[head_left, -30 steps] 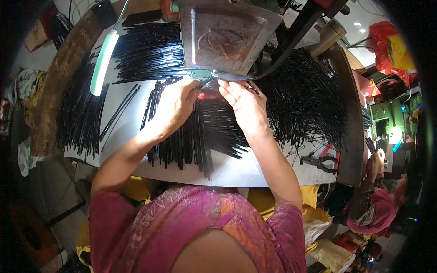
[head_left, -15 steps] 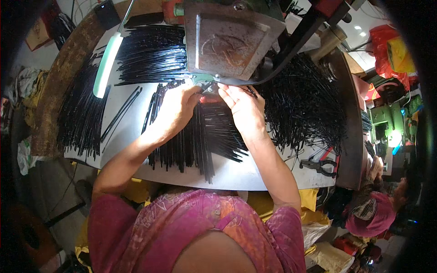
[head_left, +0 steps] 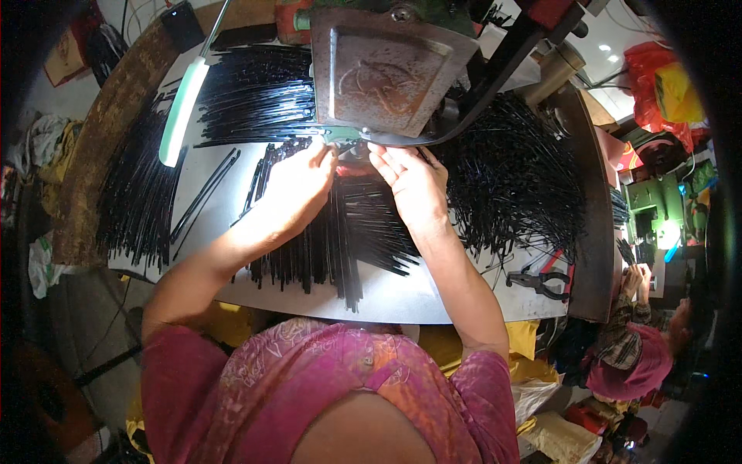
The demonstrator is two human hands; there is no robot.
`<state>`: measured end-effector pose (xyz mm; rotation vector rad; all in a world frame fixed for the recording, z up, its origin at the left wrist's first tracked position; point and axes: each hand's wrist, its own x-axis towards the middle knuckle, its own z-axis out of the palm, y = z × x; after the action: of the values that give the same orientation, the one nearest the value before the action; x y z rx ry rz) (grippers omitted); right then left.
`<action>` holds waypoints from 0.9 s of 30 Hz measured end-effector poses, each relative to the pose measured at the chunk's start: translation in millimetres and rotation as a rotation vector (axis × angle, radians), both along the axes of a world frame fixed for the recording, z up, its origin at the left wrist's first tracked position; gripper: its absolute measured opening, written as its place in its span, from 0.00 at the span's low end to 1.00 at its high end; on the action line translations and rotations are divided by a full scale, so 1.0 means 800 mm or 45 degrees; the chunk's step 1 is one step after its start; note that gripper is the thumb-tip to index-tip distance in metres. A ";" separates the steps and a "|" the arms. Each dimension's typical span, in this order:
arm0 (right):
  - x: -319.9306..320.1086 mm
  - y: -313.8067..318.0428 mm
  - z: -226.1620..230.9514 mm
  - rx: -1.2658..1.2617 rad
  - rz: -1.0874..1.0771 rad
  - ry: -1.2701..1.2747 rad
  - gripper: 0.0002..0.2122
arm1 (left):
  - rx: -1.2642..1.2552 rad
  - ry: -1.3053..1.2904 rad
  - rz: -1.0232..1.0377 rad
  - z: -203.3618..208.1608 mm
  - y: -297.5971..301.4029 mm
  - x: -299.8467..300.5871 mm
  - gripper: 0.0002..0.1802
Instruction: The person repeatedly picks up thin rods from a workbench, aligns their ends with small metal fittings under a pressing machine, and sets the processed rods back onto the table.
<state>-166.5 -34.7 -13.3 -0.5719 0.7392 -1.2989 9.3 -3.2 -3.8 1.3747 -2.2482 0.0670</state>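
Both hands are raised to the underside of a machine with a rusty metal cover [head_left: 386,73]. My left hand [head_left: 305,182] is closed, its fingertips bunched beside the small green metal part [head_left: 340,134] under the cover. Glare washes out that spot, and what it pinches cannot be made out. Facing it across a small gap, my right hand [head_left: 413,182] has thumb and fingers pressed together below the curved black arm of the machine. Anything inside that pinch is hidden. Thin black rods [head_left: 309,247] lie bundled on the white table beneath my wrists.
More black rods are heaped at the far left [head_left: 259,93], left edge [head_left: 139,193] and right [head_left: 518,170]. Pliers [head_left: 541,283] lie near the right front edge. A white-green lamp [head_left: 184,112] hangs at left. Another person [head_left: 630,352] works at a machine on the right.
My left hand has drawn back slightly to the left, widening the gap between the hands. My right hand has barely shifted. At right, the other person's hands have moved a little.
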 end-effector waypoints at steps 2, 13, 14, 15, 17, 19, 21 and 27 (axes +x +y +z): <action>-0.002 0.000 0.001 0.017 0.008 -0.012 0.08 | -0.012 -0.094 -0.054 0.007 0.001 0.003 0.18; -0.025 0.008 0.012 0.171 0.148 0.225 0.03 | 0.668 0.315 -0.021 0.030 -0.010 0.039 0.13; -0.029 0.009 0.014 0.128 0.226 0.399 0.03 | 0.957 0.552 0.027 0.035 -0.007 0.045 0.13; -0.032 0.010 0.016 0.085 0.311 0.566 0.03 | 1.123 0.718 0.113 0.038 -0.001 0.048 0.13; -0.029 0.015 0.015 0.000 0.409 0.812 0.06 | 1.379 1.018 0.082 0.038 0.010 0.045 0.11; -0.021 0.018 0.015 -0.011 0.568 0.710 0.06 | 1.597 1.354 0.094 0.033 0.026 0.034 0.10; -0.005 0.021 0.014 0.036 0.663 0.545 0.07 | 1.712 1.466 0.030 0.026 0.036 0.019 0.10; 0.003 0.017 0.028 0.086 0.650 0.472 0.12 | 1.673 1.515 -0.105 0.020 0.041 0.008 0.10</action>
<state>-164.0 -21.3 8.7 -0.8934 0.8651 -0.6996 15.7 29.4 12.5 1.1835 -1.1261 -1.9396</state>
